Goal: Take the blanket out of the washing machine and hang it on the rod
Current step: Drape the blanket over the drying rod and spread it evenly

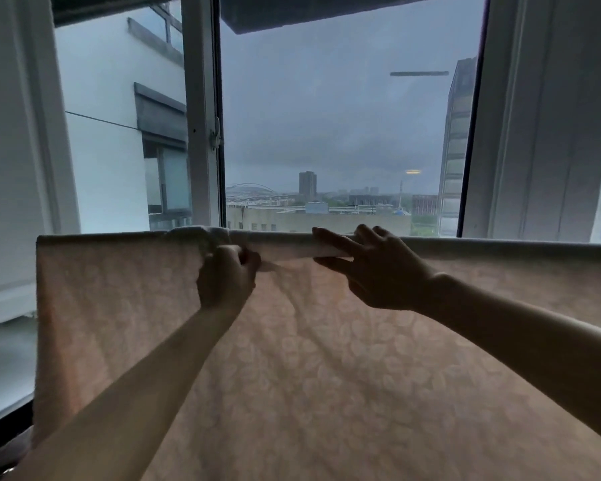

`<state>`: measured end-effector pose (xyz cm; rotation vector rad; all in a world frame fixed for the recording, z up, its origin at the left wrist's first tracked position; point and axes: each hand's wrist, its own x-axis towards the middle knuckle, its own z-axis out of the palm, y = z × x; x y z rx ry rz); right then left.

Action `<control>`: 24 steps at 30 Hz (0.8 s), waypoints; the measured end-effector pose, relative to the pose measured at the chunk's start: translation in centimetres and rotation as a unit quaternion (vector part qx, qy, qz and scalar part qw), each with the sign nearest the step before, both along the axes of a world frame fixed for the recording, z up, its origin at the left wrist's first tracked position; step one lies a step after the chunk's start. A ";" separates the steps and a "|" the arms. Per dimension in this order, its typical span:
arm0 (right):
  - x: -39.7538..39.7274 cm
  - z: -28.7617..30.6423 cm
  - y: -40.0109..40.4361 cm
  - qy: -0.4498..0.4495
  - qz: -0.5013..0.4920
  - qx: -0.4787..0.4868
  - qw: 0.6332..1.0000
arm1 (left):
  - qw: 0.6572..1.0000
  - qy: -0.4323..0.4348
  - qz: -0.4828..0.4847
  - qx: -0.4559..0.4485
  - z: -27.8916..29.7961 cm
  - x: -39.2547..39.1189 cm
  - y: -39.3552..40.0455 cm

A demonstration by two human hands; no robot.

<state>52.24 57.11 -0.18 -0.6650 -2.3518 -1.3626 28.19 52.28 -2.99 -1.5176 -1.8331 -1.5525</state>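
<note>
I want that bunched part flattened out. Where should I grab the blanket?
Probably pinch the blanket at the bunched top edge beside the left hand, coming from the near side, and pull leftward along the top. The fold sits there, and the right hand already steadies the other side.

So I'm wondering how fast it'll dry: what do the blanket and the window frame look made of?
The pale pink flower-patterned blanket looks like thin woven cloth: matte, creased, daylight glowing through. The white window frame looks like smooth painted metal or plastic; which, I cannot tell.
</note>
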 end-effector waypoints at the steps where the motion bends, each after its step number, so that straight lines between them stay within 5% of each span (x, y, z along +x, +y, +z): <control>1: -0.2 0.0 -0.2 -0.004 0.003 -0.010 1.000 | 0.999 -0.001 -0.024 -0.026 -1.0 -0.1 0.1; 24: -7.4 0.3 1.0 -0.005 0.015 -0.039 0.999 | 0.999 0.007 -0.007 -0.041 -1.9 -1.8 -1.4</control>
